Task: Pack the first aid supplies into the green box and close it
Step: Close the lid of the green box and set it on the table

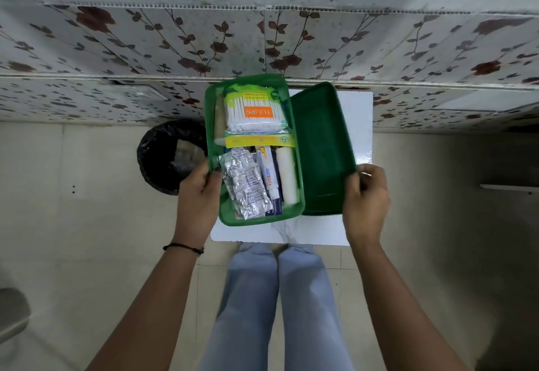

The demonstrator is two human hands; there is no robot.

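Observation:
The green box (211, 125) stands open on a small white table (320, 230). Inside it lie a pack of cotton swabs (252, 115), a silver foil strip of tablets (245, 184), a white tube (267, 172), a white gauze roll (287, 176) and a beige roll (220, 120) along the left wall. Its green lid (320, 149) lies flat to the right, inner side up. My left hand (198, 192) grips the box's left rim near the front. Over on the other side, my right hand (366, 198) holds the lid's front right corner.
A round bin with a black liner (166, 155) stands on the floor left of the table. A flowered tiled wall (145, 44) rises behind the table. My legs in light trousers (277, 297) are below the table's front edge. A grey object (11, 312) sits at far left.

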